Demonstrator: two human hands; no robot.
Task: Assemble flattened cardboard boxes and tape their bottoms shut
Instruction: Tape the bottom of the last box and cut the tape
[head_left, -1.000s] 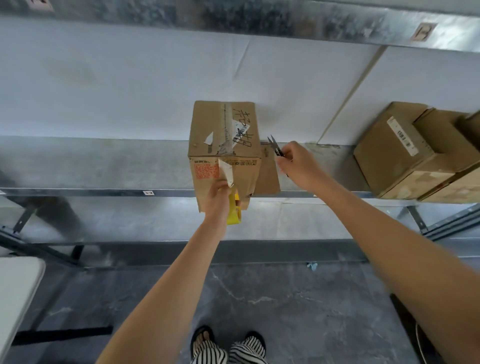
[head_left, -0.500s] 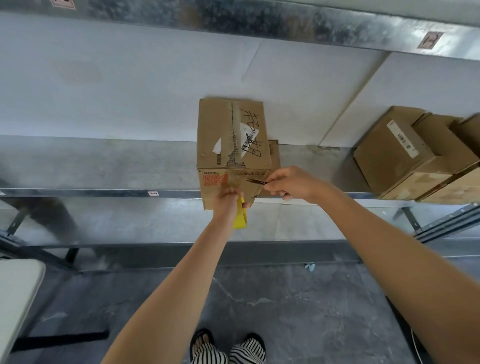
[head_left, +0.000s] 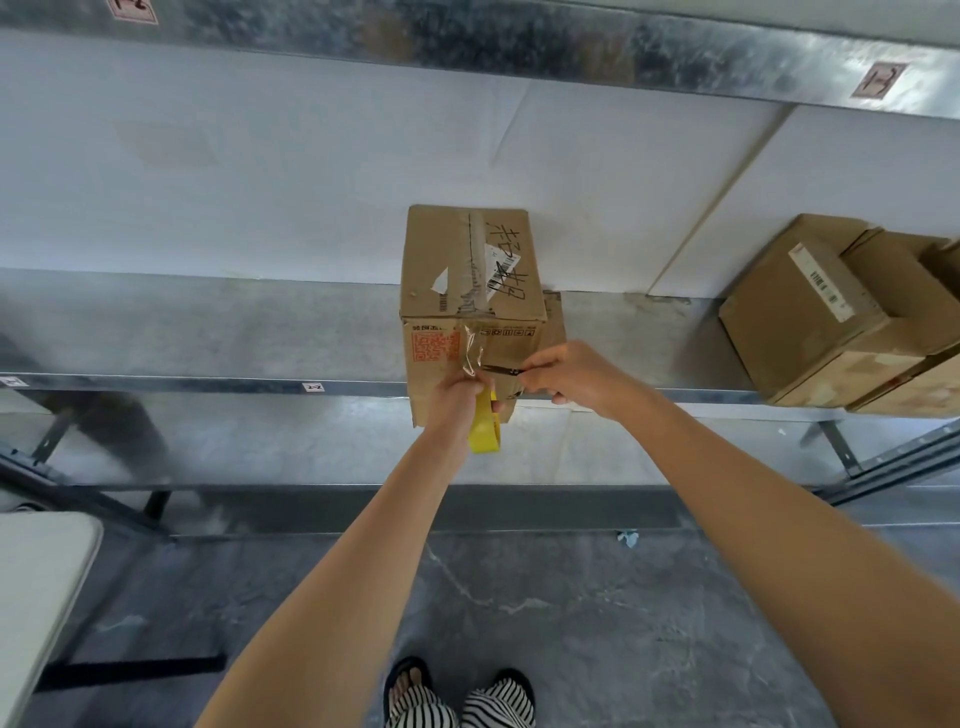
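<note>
An assembled cardboard box (head_left: 470, 270) stands on the metal shelf (head_left: 208, 332), its front overhanging the shelf edge. A strip of clear tape (head_left: 474, 349) runs along the top seam and down the front face. My left hand (head_left: 460, 397) grips a yellow tape roll (head_left: 484, 428) just below the box front, the tape stretched up from it. My right hand (head_left: 576, 376) pinches small black scissors (head_left: 501, 370), whose blades point left and meet the tape strip.
A flat cardboard piece (head_left: 555, 325) leans behind the box's right side. Other brown boxes (head_left: 841, 317) are stacked on the shelf at the far right. A pale table corner (head_left: 36, 582) is at lower left. My feet (head_left: 460, 699) stand on the grey floor.
My right hand brought the scissors from beside the box's right side down and left to the tape at the box front. The left hand and roll stayed below the front face.
</note>
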